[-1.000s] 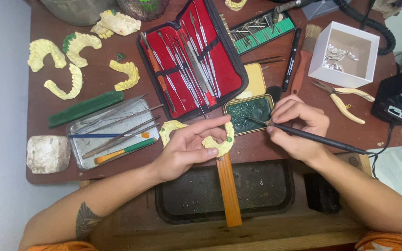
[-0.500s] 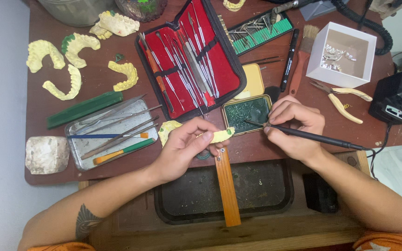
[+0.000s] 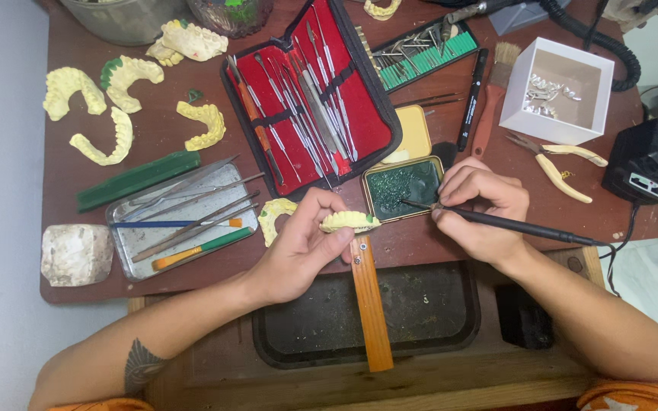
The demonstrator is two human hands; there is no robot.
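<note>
My left hand (image 3: 298,247) pinches a pale yellow plaster dental arch cast (image 3: 349,221), palm up; my right hand (image 3: 481,209) grips a thin black stylus tool (image 3: 527,227), tip over a small green-filled metal tin (image 3: 404,186).

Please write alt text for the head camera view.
The left hand holds a yellow dental cast while the right hand dips a thin black tool into a green-filled tin; a red instrument case lies open behind.

dental casts (image 3: 349,221): 8 | pliers (image 3: 559,164): 1 | white box (image 3: 557,90): 1 | tins (image 3: 403,188): 1
</note>
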